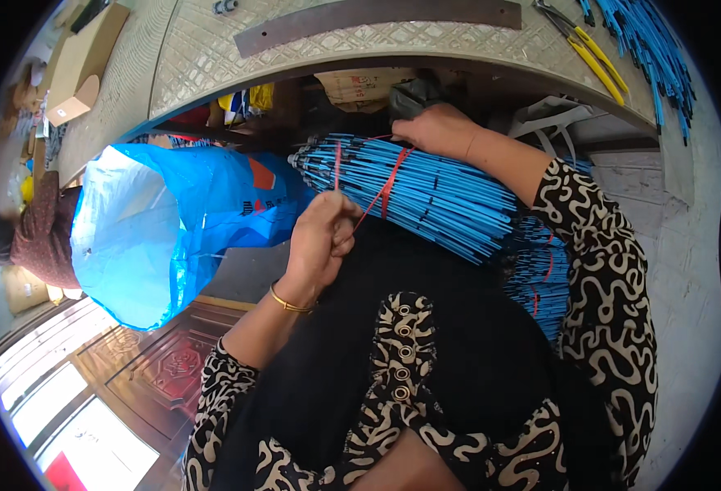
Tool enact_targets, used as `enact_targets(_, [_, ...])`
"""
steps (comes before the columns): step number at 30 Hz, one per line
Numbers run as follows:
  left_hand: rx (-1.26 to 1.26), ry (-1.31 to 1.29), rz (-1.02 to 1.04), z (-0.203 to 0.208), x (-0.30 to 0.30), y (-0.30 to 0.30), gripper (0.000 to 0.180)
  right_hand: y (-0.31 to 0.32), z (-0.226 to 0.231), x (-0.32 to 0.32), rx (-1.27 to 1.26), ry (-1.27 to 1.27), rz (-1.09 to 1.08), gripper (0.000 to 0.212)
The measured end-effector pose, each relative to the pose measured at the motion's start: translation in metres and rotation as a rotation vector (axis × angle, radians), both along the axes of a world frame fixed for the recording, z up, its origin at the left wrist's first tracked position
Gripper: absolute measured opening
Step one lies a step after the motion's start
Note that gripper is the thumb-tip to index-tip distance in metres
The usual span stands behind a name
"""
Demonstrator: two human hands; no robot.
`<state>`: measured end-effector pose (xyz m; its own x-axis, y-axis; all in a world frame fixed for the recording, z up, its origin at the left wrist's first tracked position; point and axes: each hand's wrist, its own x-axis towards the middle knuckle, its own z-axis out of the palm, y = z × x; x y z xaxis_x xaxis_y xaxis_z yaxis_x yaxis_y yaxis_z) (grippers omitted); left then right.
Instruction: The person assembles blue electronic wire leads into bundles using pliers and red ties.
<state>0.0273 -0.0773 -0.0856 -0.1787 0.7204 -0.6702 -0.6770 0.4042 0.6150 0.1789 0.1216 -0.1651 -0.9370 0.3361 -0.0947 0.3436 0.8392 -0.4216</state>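
Observation:
A thick bundle of thin blue cables [434, 192] with dark ends lies across my lap, on black cloth. Red string [390, 184] wraps around its middle, and a strand runs out from it toward each of my hands. My left hand [319, 237] is closed on one strand, near the bundle's front left side. Beyond the bundle, my right hand [435, 131] pinches the other strand, its fingertips partly hidden. Close to the bundle's left end stands an open blue plastic bag [205, 196]. More tied blue cable bundles [540, 274] lie beside my right arm.
The worktable [360, 49] curves ahead, carrying a flat metal strip [377, 23], yellow-handled pliers [597, 61], loose blue cables [651, 49] and a cardboard box [86, 65]. Under it sit a dark bag [416, 98] and other sacks. Another person [37, 225] is at the far left.

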Motion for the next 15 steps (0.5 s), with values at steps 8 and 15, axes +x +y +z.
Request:
enact_targets(8, [-0.121,0.081,-0.698,0.046,0.005,0.017,0.018,0.003,0.035,0.032,-0.142,-0.029,-0.140,0.018])
enact_targets(15, [0.579,0.546,-0.509,0.081,0.055,0.060,0.020,0.000,0.064,0.042,0.033,0.193,-0.161,0.018])
